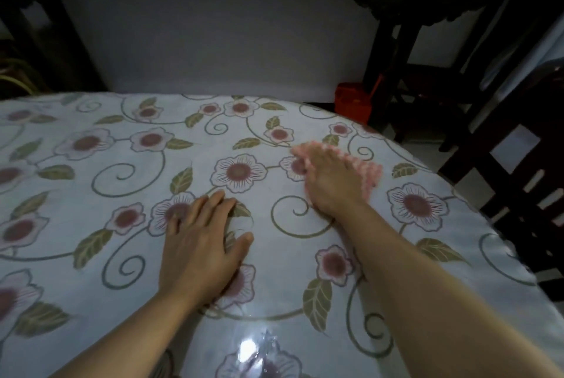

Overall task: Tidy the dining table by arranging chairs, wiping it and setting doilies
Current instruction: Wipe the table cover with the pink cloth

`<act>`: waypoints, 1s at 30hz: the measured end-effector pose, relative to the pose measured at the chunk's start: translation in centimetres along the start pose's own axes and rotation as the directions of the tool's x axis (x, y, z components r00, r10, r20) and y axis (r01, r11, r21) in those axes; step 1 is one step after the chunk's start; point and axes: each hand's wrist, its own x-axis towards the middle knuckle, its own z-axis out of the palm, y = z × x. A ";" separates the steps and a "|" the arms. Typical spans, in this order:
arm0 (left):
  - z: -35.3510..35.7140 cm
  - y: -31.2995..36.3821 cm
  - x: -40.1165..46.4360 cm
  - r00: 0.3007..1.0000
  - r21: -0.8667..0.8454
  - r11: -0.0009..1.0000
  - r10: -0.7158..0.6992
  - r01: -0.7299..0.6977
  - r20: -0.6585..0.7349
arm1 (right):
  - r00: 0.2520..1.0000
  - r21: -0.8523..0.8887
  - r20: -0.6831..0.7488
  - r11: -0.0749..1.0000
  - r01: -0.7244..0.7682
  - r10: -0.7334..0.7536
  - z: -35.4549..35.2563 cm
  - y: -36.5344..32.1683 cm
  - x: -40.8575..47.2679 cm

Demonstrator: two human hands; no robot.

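Note:
The dining table (pixel 91 225) is covered with a glossy white cloth printed with pink flowers and green leaves. My right hand (pixel 329 182) lies flat with straight fingers on a pink cloth (pixel 370 173) and presses it onto the table's right half. The pink cloth shows around my fingers and to their right; it looks blurred. My left hand (pixel 204 243) rests palm down on the table near the middle, fingers spread and holding nothing.
Dark wooden chairs (pixel 518 182) stand close to the table's right edge and at the back right (pixel 433 81). An orange box (pixel 354 102) sits on the floor beyond the far edge. A pale wall panel (pixel 213 41) stands behind the table. Glare marks the near edge.

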 end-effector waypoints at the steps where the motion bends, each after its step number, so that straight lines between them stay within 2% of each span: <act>1: 0.0 0.0 0.0 1.000 -0.010 1.000 -0.001 0.001 -0.005 | 0.996 0.026 0.000 0.996 0.088 -0.089 0.4 -1.8 -0.2; 4: 0.1 -0.3 0.0 0.999 -0.043 0.999 -0.017 0.015 -0.049 | 0.940 0.108 0.089 0.942 0.319 -0.329 1.1 -5.7 -1.8; 6: 0.2 -0.6 -0.1 0.994 -0.057 0.998 -0.043 0.038 -0.096 | 0.913 0.117 0.109 0.917 0.381 -0.393 0.8 -5.2 -2.0; 7: 0.2 -0.6 -0.1 0.992 -0.064 0.997 -0.054 0.047 -0.118 | 0.926 0.053 0.042 0.926 0.373 -0.375 0.7 -4.0 -1.5; 8: 0.2 -0.7 -0.2 0.989 -0.075 0.996 -0.067 0.057 -0.135 | 0.951 -0.047 -0.051 0.952 0.302 -0.304 0.6 -2.3 -0.7; 9: 0.3 -0.7 -0.2 0.986 -0.089 0.994 -0.076 0.064 -0.146 | 0.977 -0.124 -0.123 0.980 0.159 -0.174 0.4 -0.5 0.4; 11: 0.4 -0.7 -0.2 0.983 -0.117 0.991 -0.078 0.059 -0.165 | 0.987 -0.146 -0.085 0.978 -0.150 0.138 -0.4 2.2 2.1; 12: 0.5 -0.7 -0.1 0.981 -0.132 0.990 -0.077 0.054 -0.180 | 0.969 -0.125 -0.043 0.961 -0.247 0.243 -0.6 2.2 2.8; 13: 0.6 -0.8 -0.1 0.977 -0.154 0.987 -0.083 0.053 -0.197 | 0.955 -0.108 -0.041 0.949 -0.296 0.294 -0.4 1.4 3.2; 14: 0.7 -0.8 -0.1 0.971 -0.187 0.980 -0.100 0.059 -0.217 | 0.959 -0.091 -0.062 0.955 -0.283 0.278 0.0 -0.1 3.6; 16: 0.6 -0.7 -0.1 0.955 -0.296 0.951 -0.164 0.087 -0.246 | 0.988 -0.051 -0.130 0.994 -0.091 0.084 1.2 -3.9 3.8; 18: 0.3 -0.5 -0.3 0.940 -0.419 0.902 -0.224 0.101 -0.256 | 0.989 0.020 -0.066 0.991 0.131 -0.130 2.6 -7.8 3.4; 20: -0.1 -0.3 -0.4 0.928 -0.514 0.852 -0.267 0.101 -0.260 | 0.958 0.084 0.045 0.957 0.277 -0.282 3.4 -10.8 2.4; 23: -0.3 -0.4 -0.3 0.900 -0.606 0.790 -0.322 0.086 -0.292 | 0.906 0.112 0.091 0.908 0.404 -0.414 3.2 -13.2 0.4; 26: -0.5 -0.6 -0.3 0.887 -0.683 0.729 -0.343 0.044 -0.309 | 0.861 0.097 0.169 0.878 0.470 -0.479 2.9 -13.6 -1.5; 30: -1.2 -0.8 -0.5 0.888 -0.752 0.652 -0.398 0.095 -0.232 | 0.821 0.172 0.091 0.821 0.544 -0.563 2.4 -14.5 -7.4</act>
